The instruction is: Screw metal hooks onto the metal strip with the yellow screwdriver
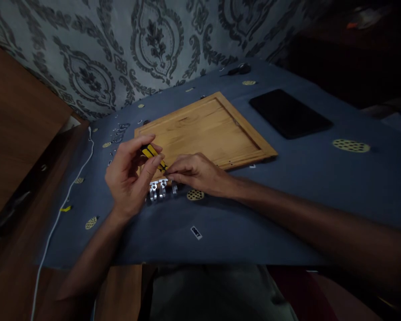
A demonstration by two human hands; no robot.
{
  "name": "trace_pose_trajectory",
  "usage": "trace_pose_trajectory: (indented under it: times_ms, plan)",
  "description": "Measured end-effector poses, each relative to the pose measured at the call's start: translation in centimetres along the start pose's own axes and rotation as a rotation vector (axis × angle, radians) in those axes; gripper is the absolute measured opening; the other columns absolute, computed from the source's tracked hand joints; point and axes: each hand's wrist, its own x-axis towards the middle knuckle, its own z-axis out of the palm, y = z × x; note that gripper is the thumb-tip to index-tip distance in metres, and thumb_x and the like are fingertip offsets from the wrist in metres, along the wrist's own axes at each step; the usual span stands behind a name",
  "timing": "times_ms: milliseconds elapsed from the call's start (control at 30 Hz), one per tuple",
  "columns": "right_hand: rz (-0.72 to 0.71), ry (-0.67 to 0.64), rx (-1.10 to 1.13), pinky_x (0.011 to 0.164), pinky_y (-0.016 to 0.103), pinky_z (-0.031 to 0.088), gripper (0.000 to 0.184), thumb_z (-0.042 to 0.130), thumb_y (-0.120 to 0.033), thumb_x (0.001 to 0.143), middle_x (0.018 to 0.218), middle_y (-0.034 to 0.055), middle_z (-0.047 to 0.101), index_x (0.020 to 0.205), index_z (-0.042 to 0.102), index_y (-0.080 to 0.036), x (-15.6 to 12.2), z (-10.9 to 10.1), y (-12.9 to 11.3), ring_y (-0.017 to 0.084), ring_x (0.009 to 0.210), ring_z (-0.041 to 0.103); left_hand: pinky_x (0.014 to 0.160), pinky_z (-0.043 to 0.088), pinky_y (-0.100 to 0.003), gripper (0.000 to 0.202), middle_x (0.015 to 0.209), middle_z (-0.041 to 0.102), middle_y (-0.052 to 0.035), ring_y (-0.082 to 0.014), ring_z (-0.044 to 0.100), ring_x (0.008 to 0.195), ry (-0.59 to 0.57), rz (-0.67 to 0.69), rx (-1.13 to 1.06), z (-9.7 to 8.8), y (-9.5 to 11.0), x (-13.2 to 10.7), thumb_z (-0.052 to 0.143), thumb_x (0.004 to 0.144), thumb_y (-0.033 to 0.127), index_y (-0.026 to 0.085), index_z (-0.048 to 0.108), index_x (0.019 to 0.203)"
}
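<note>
blue patterned cloth [321, 187] covers the table, patterned wallpaper behind it. wooden panel [203, 129] with a raised frame lies flat at centre, its near corner just behind the hands. black flat device [289, 113] lies to its right, well apart. white cable [58, 214] runs down the left edge of the cloth.

left hand [127, 178]: fingers and thumb wrapped closed on the yellow-and-black screwdriver [150, 152], handle tilted up and away, tip end pointing down to the right.
right hand [195, 171]: fingertips pinched together around the screwdriver's tip end. whether a screw also sits between them is too small to tell.

metal hook strip [158, 189]: shiny, several hooks, lying on the cloth directly under the tip and touching the right fingertips, just beside the panel's near edge.
small loose hardware [118, 131] is scattered on the cloth left of the panel. a small label [196, 232] lies nearer the body.

judgement: the step in hand looks like seating the tip on a fixing point of the hook strip, right hand guiding, left hand ready to turn. the next move calls for the tip square in its seat, the strip held flat so it does not skate on the cloth, and steady downward pressure while the handle turns.
</note>
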Motion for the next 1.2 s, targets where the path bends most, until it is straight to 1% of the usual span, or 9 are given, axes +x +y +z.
trace_pose_trajectory:
  times_ms: [100, 200, 300, 400, 533, 633, 800, 1033, 1200]
  plan:
    - [-0.007, 0.009, -0.004, 0.072, 0.025, 0.047, 0.018, 0.062, -0.022, 0.098, 0.082, 0.0038, 0.074, 0.089, 0.077, -0.015, -0.01, -0.01, -0.01, 0.015, 0.076, 0.067, 0.077, 0.063, -0.027, 0.028, 0.103, 0.073, -0.0005, -0.0143, 0.075, 0.087, 0.014, 0.013, 0.024, 0.0, 0.0, 0.07, 0.075, 0.094, 0.028, 0.028, 0.069, 0.121]
    - [-0.003, -0.003, -0.003, 0.073, 0.026, 0.047, 0.018, 0.062, -0.022, 0.098, 0.084, 0.0044, 0.074, 0.092, 0.077, -0.015, -0.02, -0.01, -0.04, 0.015, 0.078, 0.068, 0.073, 0.061, -0.024, 0.028, 0.099, 0.073, 0.0009, -0.0129, 0.074, 0.084, 0.057, 0.052, 0.044, 0.11, 0.03, 0.06, 0.077, 0.092, 0.025, 0.027, 0.07, 0.119]
    - [0.011, -0.005, -0.005, 0.072, 0.026, 0.047, 0.016, 0.063, -0.021, 0.097, 0.085, 0.0042, 0.075, 0.093, 0.077, -0.016, -0.05, 0.0, -0.01, 0.015, 0.078, 0.067, 0.071, 0.062, -0.026, 0.027, 0.097, 0.074, 0.0, -0.0141, 0.075, 0.083, 0.073, 0.049, 0.038, 0.24, 0.13, 0.01, 0.077, 0.092, 0.026, 0.029, 0.071, 0.118]
    - [0.014, -0.008, -0.01, 0.072, 0.026, 0.047, 0.014, 0.064, -0.02, 0.097, 0.086, 0.004, 0.075, 0.093, 0.077, -0.016, -0.08, 0.04, 0.07, 0.014, 0.077, 0.066, 0.071, 0.064, -0.029, 0.027, 0.098, 0.074, -0.0007, -0.0157, 0.075, 0.083, 0.077, 0.024, 0.048, 0.25, 0.23, -0.08, 0.077, 0.092, 0.028, 0.03, 0.071, 0.118]
    - [0.013, -0.014, -0.03, 0.071, 0.026, 0.046, 0.014, 0.064, -0.018, 0.097, 0.084, 0.0039, 0.074, 0.092, 0.077, -0.015, -0.11, 0.13, 0.12, 0.014, 0.076, 0.065, 0.071, 0.064, -0.03, 0.027, 0.1, 0.074, -0.0009, -0.0162, 0.075, 0.084, 0.074, 0.008, 0.055, 0.17, 0.24, -0.19, 0.077, 0.092, 0.029, 0.03, 0.07, 0.118]
    - [0.022, -0.02, -0.039, 0.071, 0.026, 0.046, 0.013, 0.066, -0.017, 0.095, 0.081, 0.0032, 0.072, 0.089, 0.077, -0.014, -0.14, 0.16, 0.12, 0.014, 0.076, 0.066, 0.072, 0.064, -0.029, 0.027, 0.1, 0.073, -0.0007, -0.0158, 0.074, 0.085, 0.075, 0.006, 0.056, 0.17, 0.18, -0.19, 0.077, 0.092, 0.03, 0.03, 0.07, 0.118]
    - [0.025, -0.012, -0.042, 0.071, 0.025, 0.046, 0.012, 0.068, -0.018, 0.094, 0.079, 0.002, 0.072, 0.088, 0.077, -0.016, -0.22, 0.16, 0.16, 0.015, 0.075, 0.066, 0.073, 0.062, -0.026, 0.028, 0.101, 0.072, -0.0002, -0.0138, 0.074, 0.085, 0.076, 0.061, 0.04, 0.27, 0.05, -0.05, 0.077, 0.092, 0.029, 0.029, 0.07, 0.119]
    - [0.023, -0.007, -0.002, 0.07, 0.025, 0.047, 0.015, 0.066, -0.02, 0.096, 0.081, 0.0024, 0.073, 0.088, 0.077, -0.016, -0.28, 0.24, 0.13, 0.015, 0.075, 0.067, 0.074, 0.064, -0.026, 0.029, 0.102, 0.07, -0.0011, -0.0144, 0.074, 0.086, 0.076, 0.061, 0.06, 0.27, 0.13, -0.01, 0.076, 0.093, 0.033, 0.028, 0.069, 0.121]
    - [0.013, 0.002, 0.003, 0.071, 0.025, 0.047, 0.015, 0.065, -0.02, 0.096, 0.083, 0.0035, 0.074, 0.089, 0.077, -0.015, -0.24, 0.27, 0.41, 0.015, 0.076, 0.067, 0.074, 0.064, -0.027, 0.03, 0.1, 0.07, -0.0004, -0.0144, 0.074, 0.085, 0.075, 0.065, 0.054, 0.3, 0.01, -0.04, 0.077, 0.092, 0.029, 0.029, 0.07, 0.121]
